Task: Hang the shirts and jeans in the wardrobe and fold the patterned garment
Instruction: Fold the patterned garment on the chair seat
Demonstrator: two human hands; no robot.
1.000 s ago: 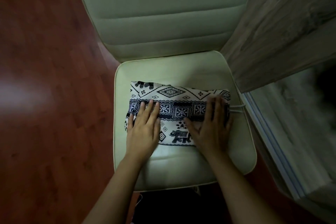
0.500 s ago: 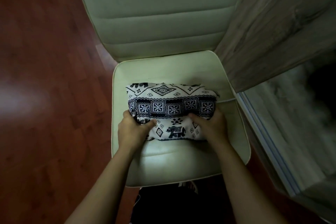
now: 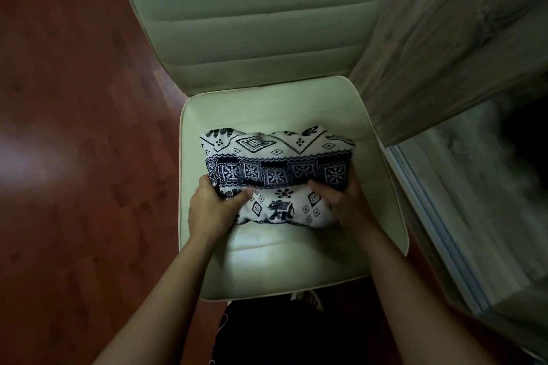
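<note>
My left hand (image 3: 212,210) and right hand (image 3: 347,204) grip the patterned garment (image 3: 275,157) at its 7 and 5 o'clock corners on the chair seat (image 3: 267,104) (folding looks nearly finished), though no shirts or jeans show, so I cannot judge the hanging.

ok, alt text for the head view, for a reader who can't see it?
A left hand and right hand grip the near edge of a folded patterned garment on a pale chair seat. Reddish wood floor lies left of it, a grey wood-grain panel right.
</note>
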